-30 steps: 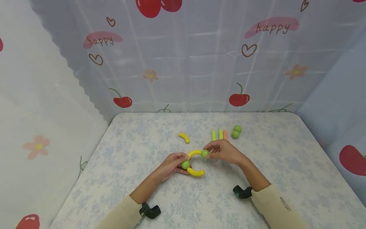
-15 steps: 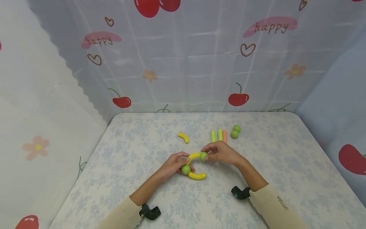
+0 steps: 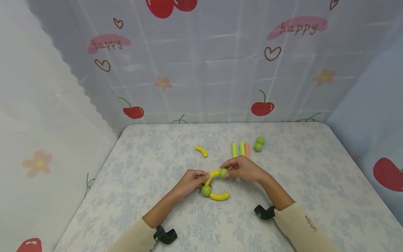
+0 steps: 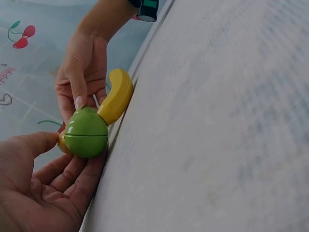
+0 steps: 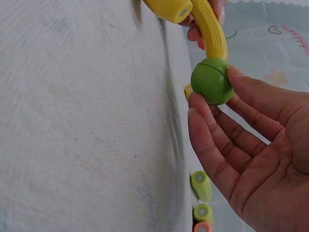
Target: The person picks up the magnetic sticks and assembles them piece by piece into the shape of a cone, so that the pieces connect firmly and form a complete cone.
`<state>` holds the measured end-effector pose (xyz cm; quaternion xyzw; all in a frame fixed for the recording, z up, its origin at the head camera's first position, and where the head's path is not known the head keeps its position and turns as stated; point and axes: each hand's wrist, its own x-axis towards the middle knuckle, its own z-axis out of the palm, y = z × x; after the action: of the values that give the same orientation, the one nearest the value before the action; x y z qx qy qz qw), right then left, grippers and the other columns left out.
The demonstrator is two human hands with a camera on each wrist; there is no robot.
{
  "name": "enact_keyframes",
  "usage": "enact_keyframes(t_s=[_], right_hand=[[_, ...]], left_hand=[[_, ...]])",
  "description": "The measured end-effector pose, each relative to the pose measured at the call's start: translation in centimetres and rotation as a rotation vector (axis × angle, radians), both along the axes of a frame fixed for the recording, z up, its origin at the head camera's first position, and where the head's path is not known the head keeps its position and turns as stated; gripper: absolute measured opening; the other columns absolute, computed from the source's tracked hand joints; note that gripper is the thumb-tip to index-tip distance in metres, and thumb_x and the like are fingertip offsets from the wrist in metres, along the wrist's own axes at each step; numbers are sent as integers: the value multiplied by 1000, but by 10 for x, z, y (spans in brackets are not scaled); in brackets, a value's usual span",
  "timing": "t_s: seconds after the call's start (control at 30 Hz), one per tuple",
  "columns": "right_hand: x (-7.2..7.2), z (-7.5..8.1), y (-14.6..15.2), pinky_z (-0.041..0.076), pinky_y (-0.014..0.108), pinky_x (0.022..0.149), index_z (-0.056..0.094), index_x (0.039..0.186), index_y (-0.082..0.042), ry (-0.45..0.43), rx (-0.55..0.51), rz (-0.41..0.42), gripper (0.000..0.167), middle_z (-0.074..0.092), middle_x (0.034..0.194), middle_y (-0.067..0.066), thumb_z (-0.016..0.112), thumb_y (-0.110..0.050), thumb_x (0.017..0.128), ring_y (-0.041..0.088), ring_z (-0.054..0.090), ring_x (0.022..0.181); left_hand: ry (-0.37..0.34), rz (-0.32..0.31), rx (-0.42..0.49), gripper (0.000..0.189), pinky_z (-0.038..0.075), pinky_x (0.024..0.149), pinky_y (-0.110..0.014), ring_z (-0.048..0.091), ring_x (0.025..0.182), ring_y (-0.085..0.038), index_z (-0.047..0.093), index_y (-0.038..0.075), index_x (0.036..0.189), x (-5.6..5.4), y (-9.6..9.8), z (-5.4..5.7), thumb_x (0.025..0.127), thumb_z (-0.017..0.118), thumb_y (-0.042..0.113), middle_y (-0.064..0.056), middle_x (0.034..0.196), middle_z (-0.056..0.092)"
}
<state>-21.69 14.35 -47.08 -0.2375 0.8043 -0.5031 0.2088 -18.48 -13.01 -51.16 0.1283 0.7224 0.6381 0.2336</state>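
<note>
Left fingers (image 4: 88, 180): pinched the upper banana (image 3: 214, 173)
Right fingers (image 5: 207, 145): pinched the end ball (image 3: 223, 173)
Other ball (image 3: 206, 190): sat beside left fingers

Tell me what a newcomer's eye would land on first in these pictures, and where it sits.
First, the yellow-and-green C-shaped chain near the middle of the table, held by the left grip and the right grip. Then the big red cherries printed on the backdrop behind, cut off by the head view's top edge. Then two green balls paired on the table's far side, right of centre.
</note>
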Motion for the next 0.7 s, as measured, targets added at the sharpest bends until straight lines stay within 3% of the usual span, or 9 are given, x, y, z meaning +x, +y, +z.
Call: enact_keyframes(t_s=[0.2, 0.47, 0.7], right_hand=[[-1, -5, -3, 58, 40, 75, 69, 124, 5, -10, -2, 2, 34, 74, 111, 12, 74, -9, 93, 22, 69, 88], [-8, -10, -13, 59, 36, 76, 70, 123, 3, 38, 25, 72, 32, 74, 111, 11, 74, -8, 93, 18, 71, 90], [-14, -4, -27, 57, 32, 72, 73, 121, 0, 74, 70, 131, 29, 74, 111, 7, 74, -6, 92, 15, 70, 85]], left_hand=[[-12, 7, -9, 39, 60, 77, -32, 74, 87, -21, 62, -1, 135, -2, -1, -1, 103, 62, 21, -17, 99, 75], [37, 23, -69, 36, 60, 73, -34, 72, 82, -19, 67, 0, 130, 0, -2, 3, 101, 65, 21, -13, 111, 74], [137, -1, -156, 38, 59, 61, -32, 69, 66, -18, 71, 5, 127, -3, -6, 2, 98, 71, 29, -7, 95, 76]])
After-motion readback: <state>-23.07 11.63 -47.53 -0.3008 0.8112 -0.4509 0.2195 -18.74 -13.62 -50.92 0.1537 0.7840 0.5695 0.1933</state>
